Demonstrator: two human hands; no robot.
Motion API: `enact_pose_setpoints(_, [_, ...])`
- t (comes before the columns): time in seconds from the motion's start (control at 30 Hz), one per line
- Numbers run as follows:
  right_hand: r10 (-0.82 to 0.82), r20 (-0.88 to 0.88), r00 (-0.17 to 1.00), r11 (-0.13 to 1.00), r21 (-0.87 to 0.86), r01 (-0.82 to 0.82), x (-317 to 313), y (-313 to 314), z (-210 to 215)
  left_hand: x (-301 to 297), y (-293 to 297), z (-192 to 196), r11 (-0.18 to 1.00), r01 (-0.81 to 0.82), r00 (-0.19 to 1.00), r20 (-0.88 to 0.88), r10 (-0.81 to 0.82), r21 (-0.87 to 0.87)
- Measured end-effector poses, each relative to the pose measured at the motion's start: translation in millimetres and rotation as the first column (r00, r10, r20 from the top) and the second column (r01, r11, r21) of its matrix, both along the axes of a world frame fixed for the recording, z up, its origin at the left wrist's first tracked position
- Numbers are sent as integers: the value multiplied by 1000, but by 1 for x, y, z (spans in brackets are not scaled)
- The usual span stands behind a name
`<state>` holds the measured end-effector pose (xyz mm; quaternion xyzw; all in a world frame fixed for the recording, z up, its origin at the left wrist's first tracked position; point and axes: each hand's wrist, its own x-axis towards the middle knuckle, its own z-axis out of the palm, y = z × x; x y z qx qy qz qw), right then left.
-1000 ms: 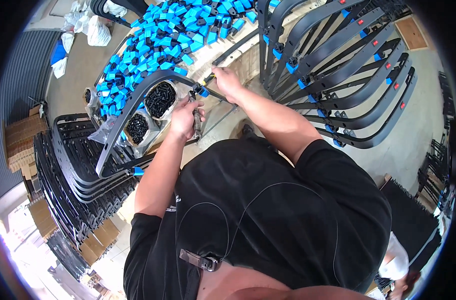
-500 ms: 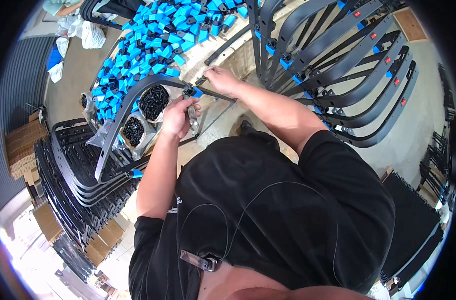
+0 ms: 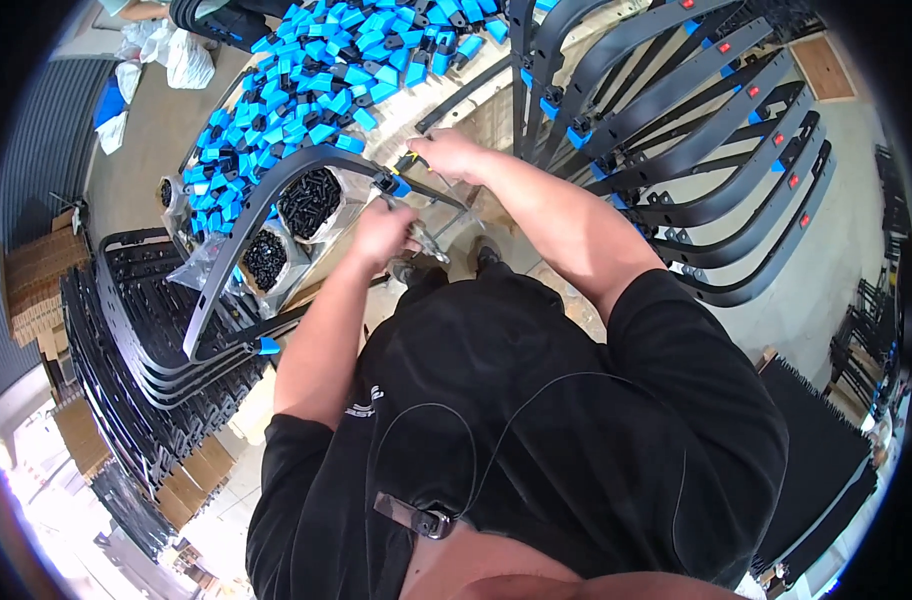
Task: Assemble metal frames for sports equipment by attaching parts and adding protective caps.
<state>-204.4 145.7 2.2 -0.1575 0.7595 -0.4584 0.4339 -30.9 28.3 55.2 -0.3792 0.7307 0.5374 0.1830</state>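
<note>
A dark grey curved frame (image 3: 244, 225) arches at the left, with a blue-and-black plastic piece (image 3: 400, 187) on its bar. Just below that piece my left hand (image 3: 382, 237), smeared by motion, is closed on a silver metal hand tool (image 3: 428, 244) that sticks out to the right; its exact kind is unclear. My right hand (image 3: 450, 156) pinches a slim black-and-yellow tool (image 3: 408, 162) above and slightly right of the plastic piece. Its tip does not show clearly, so I cannot tell whether it touches the bar.
Loose blue-and-black plastic pieces (image 3: 316, 80) are heaped on the table. Bags of small black parts (image 3: 309, 203) stand beside the frame. Similar curved frames (image 3: 696, 150) fan out at the right, and more are stacked (image 3: 141, 330) at the left. Cardboard (image 3: 41, 280) lies farther left.
My left hand has come away from the blue piece, down and to the right, and the silver tool has swung rightward with it. My right hand stays near the bar with its tool.
</note>
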Motion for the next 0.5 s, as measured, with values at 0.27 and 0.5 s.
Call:
enact_pose_setpoints(0.27, [-37,249,968,995,102,12,10,-8,44,16,-4,-9,899,-103,969,-162,188,425])
enact_pose_setpoints(0.5, [-133,113,985,977,-153,150,11,-5,-4,-1,-30,15,443,-270,928,108,358,855])
